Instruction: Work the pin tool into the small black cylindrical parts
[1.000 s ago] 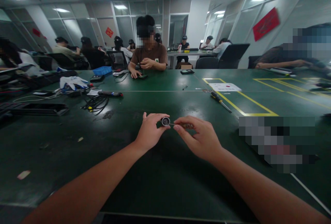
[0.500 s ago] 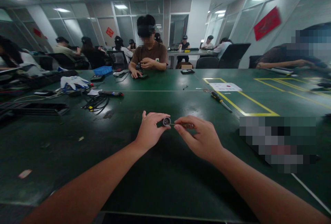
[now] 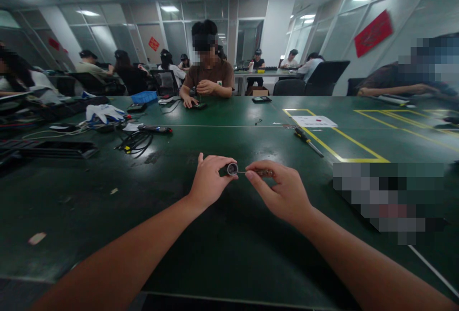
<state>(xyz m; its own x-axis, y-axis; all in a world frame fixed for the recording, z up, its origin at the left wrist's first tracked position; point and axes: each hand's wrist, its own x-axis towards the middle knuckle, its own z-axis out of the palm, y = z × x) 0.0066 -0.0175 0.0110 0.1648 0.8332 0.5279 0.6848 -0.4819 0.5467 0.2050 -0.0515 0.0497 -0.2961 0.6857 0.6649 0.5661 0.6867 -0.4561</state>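
My left hand [image 3: 210, 182] pinches a small round metal connector [image 3: 233, 169] between thumb and fingers, its open end facing me and dark detail showing inside. In my right hand [image 3: 283, 186] is a small screwdriver [image 3: 266, 173] with a translucent brownish handle, lying roughly level. Its thin shaft points left and reaches the connector's right side. Whether the tip sits in a screw there is too small to tell. Both hands are above the green table [image 3: 201, 253], close together in front of me.
A larger screwdriver [image 3: 303, 136] lies right of centre near a paper sheet [image 3: 313, 121] and yellow tape. Leftward are a coiled black cable [image 3: 138, 146], white-blue gloves [image 3: 103, 113] and a blue basket [image 3: 144, 96]. A blurred-out object [image 3: 380, 201] lies right. A co-worker [image 3: 208, 72] sits opposite.
My right hand has shifted very slightly right, and a little more of the screwdriver's shaft shows. The left hand keeps its hold on the connector. The whole view has moved slightly.
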